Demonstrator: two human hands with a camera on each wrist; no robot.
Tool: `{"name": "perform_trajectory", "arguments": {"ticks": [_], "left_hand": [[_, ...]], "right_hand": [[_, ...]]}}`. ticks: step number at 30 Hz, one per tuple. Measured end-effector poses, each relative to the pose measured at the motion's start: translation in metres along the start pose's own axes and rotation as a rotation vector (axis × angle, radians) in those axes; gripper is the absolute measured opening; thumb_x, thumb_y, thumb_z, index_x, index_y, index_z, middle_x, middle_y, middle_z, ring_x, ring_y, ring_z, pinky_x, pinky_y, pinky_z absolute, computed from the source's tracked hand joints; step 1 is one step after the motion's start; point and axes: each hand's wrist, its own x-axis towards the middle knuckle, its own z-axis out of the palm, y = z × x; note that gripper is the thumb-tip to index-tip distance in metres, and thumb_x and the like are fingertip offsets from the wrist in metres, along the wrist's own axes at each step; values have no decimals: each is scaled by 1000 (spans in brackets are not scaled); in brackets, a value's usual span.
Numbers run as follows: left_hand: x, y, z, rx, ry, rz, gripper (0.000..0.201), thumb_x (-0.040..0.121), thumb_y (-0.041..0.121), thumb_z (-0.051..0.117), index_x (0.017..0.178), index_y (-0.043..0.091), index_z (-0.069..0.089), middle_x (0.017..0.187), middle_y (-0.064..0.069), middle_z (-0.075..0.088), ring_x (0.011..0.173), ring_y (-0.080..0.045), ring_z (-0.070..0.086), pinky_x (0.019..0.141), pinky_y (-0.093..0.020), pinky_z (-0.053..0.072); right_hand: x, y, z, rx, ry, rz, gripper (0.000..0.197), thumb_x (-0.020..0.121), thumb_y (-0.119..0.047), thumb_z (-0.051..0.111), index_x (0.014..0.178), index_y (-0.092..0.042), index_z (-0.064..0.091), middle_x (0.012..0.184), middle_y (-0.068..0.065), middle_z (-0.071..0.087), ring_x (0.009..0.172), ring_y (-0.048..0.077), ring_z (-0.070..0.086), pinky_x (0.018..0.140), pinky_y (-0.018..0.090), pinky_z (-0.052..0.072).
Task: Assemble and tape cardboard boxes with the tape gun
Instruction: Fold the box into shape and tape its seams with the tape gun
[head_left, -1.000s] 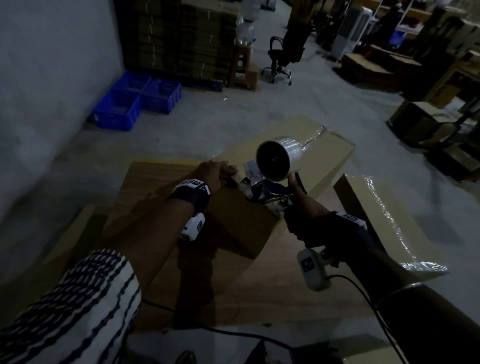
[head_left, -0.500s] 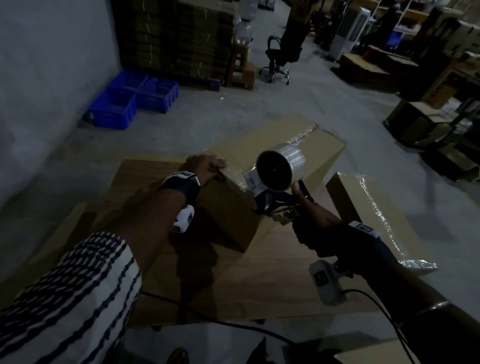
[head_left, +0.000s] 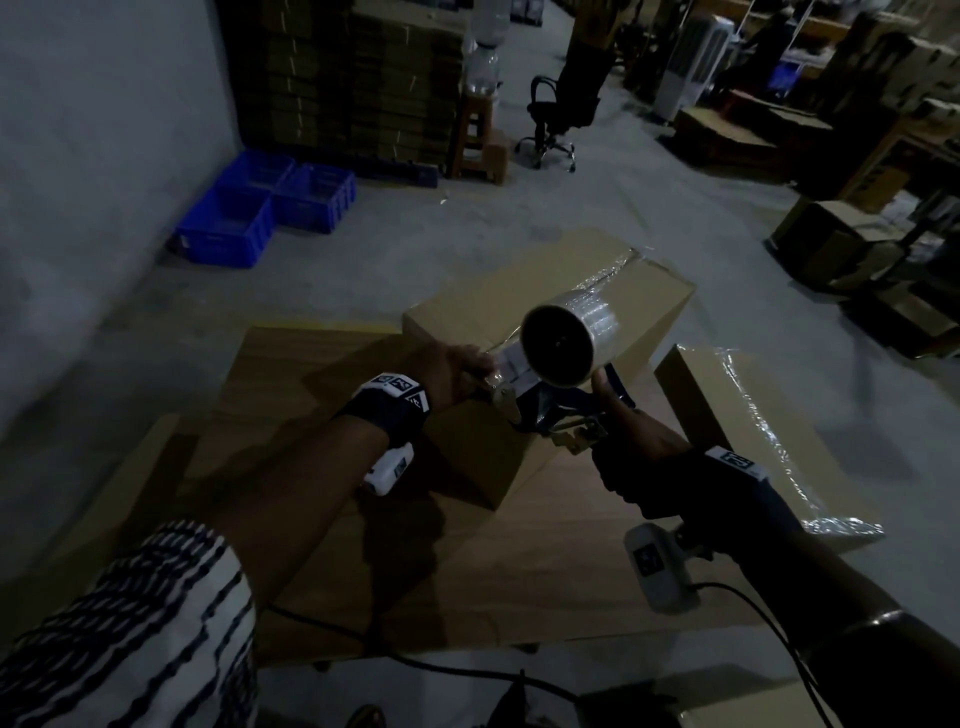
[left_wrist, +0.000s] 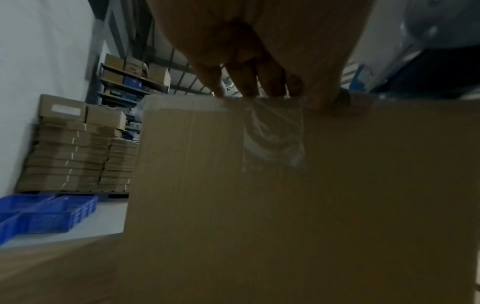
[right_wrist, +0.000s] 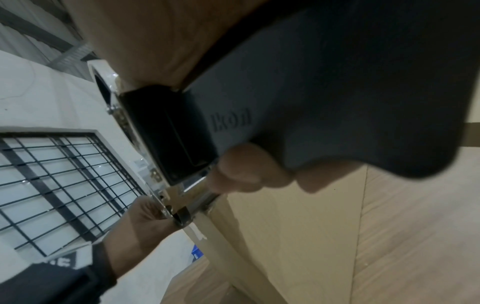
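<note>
Cardboard box (head_left: 524, 332) sits on the wooden worktop (head_left: 519, 561) dead centre in the head view, clear tape along its top seam. Left hand (head_left: 447, 371) lies on the near top edge, fingers over the tape end; right hand (head_left: 631, 441), at about 4 o'clock from the box, is wrapped round the tape gun (head_left: 558, 384), its roll up over the box. Second taped box (head_left: 748, 431) at 3 o'clock, blue crates (head_left: 260, 208) at 10. Left wrist view: fingers (left_wrist: 249, 82) fairly straight, pressing the tape (left_wrist: 272, 131) over the edge. Right wrist view: fingers (right_wrist: 244, 170) curled round the dark handle (right_wrist: 324, 102).
</note>
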Motion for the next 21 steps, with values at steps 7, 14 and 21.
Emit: {"name": "perform_trajectory", "arguments": {"ticks": [7, 14, 21], "left_hand": [[6, 1, 0, -128, 27, -62, 35, 84, 9, 72, 118, 10, 68, 134, -16, 57, 124, -31, 53, 103, -38, 41], [8, -3, 0, -32, 30, -127, 37, 88, 24, 70, 125, 21, 64, 150, -4, 41, 133, -26, 44, 109, -32, 33], [19, -2, -6, 67, -9, -167, 39, 90, 30, 65, 128, 36, 61, 151, 0, 40, 136, -24, 42, 118, -45, 23]], "right_hand": [[9, 3, 1, -19, 37, -53, 144, 46, -108, 41, 132, 7, 53, 55, 7, 42, 45, 19, 35, 48, 28, 30], [13, 11, 0, -7, 65, -87, 119, 53, -107, 39, 96, 2, 63, 53, 6, 43, 42, 19, 37, 49, 29, 31], [-3, 53, -25, 18, 93, -55, 130, 51, -105, 49, 124, 2, 62, 55, 8, 50, 45, 21, 44, 49, 32, 36]]}}
